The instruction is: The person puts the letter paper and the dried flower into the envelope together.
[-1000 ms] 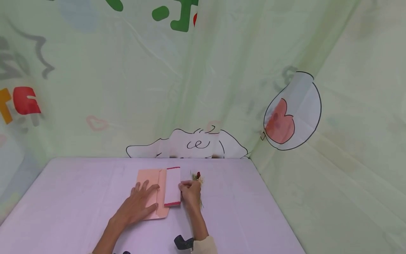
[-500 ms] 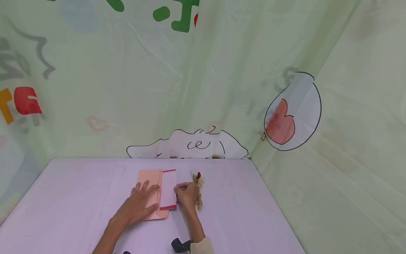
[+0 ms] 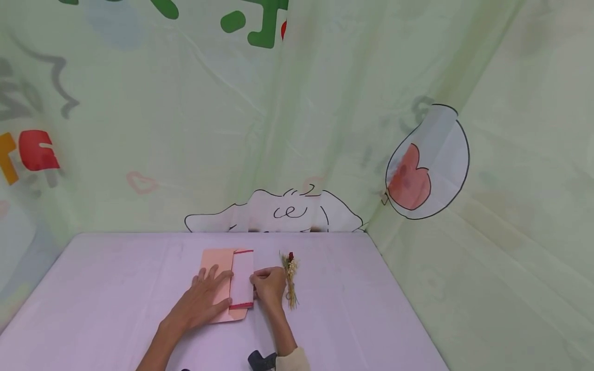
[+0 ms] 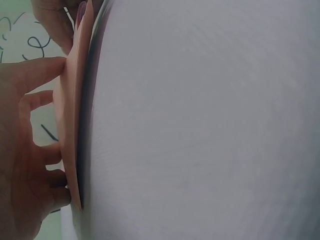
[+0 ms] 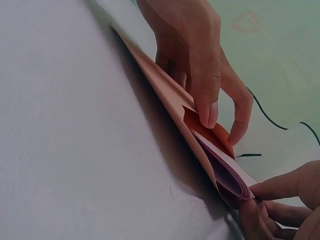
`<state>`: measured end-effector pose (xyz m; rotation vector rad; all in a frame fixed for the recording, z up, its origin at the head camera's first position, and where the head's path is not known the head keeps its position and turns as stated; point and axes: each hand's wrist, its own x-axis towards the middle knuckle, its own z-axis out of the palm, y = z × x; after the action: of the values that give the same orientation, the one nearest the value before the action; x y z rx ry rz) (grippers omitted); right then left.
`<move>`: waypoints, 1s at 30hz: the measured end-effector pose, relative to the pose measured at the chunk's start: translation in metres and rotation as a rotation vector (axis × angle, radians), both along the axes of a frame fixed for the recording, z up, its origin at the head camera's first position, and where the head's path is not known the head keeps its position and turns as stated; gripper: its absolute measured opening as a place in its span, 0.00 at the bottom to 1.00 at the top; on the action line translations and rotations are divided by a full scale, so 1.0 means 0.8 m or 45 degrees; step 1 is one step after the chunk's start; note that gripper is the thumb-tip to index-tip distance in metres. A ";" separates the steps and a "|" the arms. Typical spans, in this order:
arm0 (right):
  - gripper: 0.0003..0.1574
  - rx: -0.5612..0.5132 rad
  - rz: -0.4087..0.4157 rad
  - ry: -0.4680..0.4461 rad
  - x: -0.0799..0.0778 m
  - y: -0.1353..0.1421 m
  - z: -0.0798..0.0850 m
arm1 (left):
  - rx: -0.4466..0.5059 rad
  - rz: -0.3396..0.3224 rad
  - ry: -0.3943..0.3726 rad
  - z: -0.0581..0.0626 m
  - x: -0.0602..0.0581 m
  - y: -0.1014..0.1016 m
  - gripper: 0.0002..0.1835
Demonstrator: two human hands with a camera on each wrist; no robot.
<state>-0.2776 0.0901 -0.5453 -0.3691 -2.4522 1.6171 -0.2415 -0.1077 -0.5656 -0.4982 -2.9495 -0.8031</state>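
In the head view a peach envelope (image 3: pixel 216 257) lies on the table, its open side to the right. My left hand (image 3: pixel 201 300) rests on it with fingers spread. A folded white paper (image 3: pixel 242 281) with red bands at both ends sits partly in the envelope. My right hand (image 3: pixel 271 287) pinches the paper's right edge between thumb and fingers. In the right wrist view the fold of the paper (image 5: pixel 231 167) shows inside the envelope mouth, and left fingertips touch the upper layer of the envelope (image 5: pixel 165 92). How far in the paper reaches is hidden.
A small dried flower bunch (image 3: pixel 291 273) with a red bloom lies just right of my right hand. A dark object (image 3: pixel 261 360) is by the right wrist. The lilac-white tabletop (image 3: pixel 362 314) meets pale green printed curtains (image 3: pixel 209 129) at the back and right.
My right hand has moved left with the folded paper, which now sits further inside the envelope. My left hand has stayed on the envelope. The flower bunch is less covered.
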 end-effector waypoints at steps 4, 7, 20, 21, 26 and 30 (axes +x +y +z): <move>0.02 0.000 0.006 0.007 0.000 -0.004 0.000 | 0.003 0.008 0.000 0.000 0.000 0.000 0.37; 0.03 0.008 0.007 0.005 -0.001 -0.006 -0.001 | 0.013 0.014 0.008 -0.002 -0.001 0.001 0.36; 0.02 -0.005 0.060 0.036 -0.003 -0.010 -0.006 | 0.019 0.021 0.025 -0.007 -0.003 0.000 0.36; 0.02 -0.003 0.066 0.040 -0.004 -0.010 -0.007 | 0.021 0.022 0.026 -0.008 -0.003 0.000 0.36; 0.03 0.019 0.076 0.053 -0.005 -0.014 -0.008 | 0.021 0.018 0.034 -0.007 -0.003 -0.001 0.36; 0.03 0.045 0.065 0.063 -0.006 -0.018 -0.007 | 0.013 0.018 0.036 -0.007 -0.004 -0.001 0.37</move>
<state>-0.2827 0.0761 -0.5509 -0.2598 -2.4693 1.5804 -0.2445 -0.1084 -0.5715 -0.4840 -2.9179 -0.8026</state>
